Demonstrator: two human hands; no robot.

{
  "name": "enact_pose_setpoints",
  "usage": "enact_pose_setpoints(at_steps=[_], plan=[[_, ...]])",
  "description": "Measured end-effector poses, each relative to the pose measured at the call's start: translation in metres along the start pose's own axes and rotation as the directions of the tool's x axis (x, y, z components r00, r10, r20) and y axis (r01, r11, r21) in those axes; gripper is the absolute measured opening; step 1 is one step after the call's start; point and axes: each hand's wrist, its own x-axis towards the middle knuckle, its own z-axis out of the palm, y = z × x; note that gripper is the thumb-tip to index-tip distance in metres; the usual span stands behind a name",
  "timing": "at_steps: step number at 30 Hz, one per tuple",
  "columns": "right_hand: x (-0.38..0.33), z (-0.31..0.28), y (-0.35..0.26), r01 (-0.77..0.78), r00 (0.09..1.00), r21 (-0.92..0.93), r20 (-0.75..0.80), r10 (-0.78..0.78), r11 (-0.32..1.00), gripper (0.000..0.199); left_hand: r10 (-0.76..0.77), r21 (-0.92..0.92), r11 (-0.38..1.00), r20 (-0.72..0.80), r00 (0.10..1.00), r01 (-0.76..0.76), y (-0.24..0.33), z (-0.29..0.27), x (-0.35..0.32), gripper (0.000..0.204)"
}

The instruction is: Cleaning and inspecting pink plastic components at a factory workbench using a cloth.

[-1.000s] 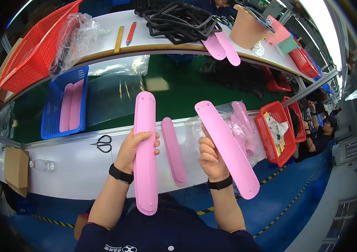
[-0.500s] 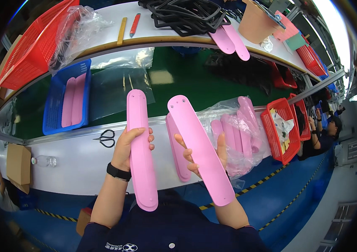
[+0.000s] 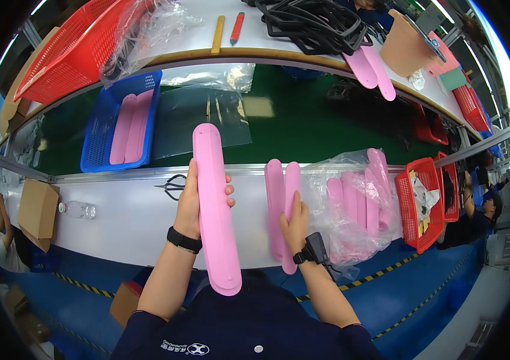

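Observation:
My left hand (image 3: pixel 189 203) is wrapped round a long pink strip (image 3: pixel 216 210) with rounded ends. It is raised in front of me, its outer face up, small holes near the far end. My right hand (image 3: pixel 296 229) is lower, at the white table, with its fingers closed round a second pink strip (image 3: pixel 292 180) that looks tilted on edge. Just left of that one, another pink strip (image 3: pixel 274 192) lies on the table, with a narrow gap between their far ends. Some of the right fingers are hidden behind the strip.
A clear bag (image 3: pixel 351 240) of several pink strips lies to the right, beside a red basket (image 3: pixel 409 210). Black scissors (image 3: pixel 174 187), a bottle (image 3: pixel 80 209) and a carton (image 3: pixel 39 210) are on the left. A blue basket (image 3: pixel 96 144) holds pink strips. Black frames (image 3: pixel 309 27) lie on the shelf above.
My right hand has brought its strip from in front of me down to the table and turned it edgewise. The left hand still holds its strip. The whole view has shifted.

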Motion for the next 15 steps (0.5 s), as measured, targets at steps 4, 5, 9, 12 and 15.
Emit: enact_pose_setpoints(at_steps=[4, 5, 9, 12, 15], plan=[[0.016, 0.016, -0.005, -0.059, 0.994, -0.307, 0.064, 0.083, 0.950, 0.068, -0.046, -0.015, 0.999, 0.052, 0.998, 0.046, -0.004, 0.010, 0.008, 0.052], [0.010, 0.023, 0.005, -0.028, 0.992, -0.405, 0.104, 0.077, 0.914, 0.067, -0.071, -0.035, 0.997, 0.069, 0.995, 0.074, -0.005, 0.014, 0.008, 0.052], [0.008, 0.006, -0.011, 0.115, 0.984, -0.513, 0.174, -0.028, 0.850, 0.054, -0.002, -0.007, 1.000, 0.113, 0.994, 0.003, -0.003, 0.028, 0.009, 0.055], [0.010, -0.049, -0.068, -0.383, 0.833, 0.382, 0.536, 0.137, 0.841, 0.043, 0.065, 0.021, 0.998, 0.097, 0.993, -0.067, 0.000, 0.033, 0.007, 0.055], [-0.008, -0.095, -0.141, -0.649, 0.749, 0.701, 0.656, 0.089, 0.294, 0.045, 0.085, 0.044, 0.995, 0.145, 0.986, -0.092, -0.003, 0.038, 0.010, 0.056]])
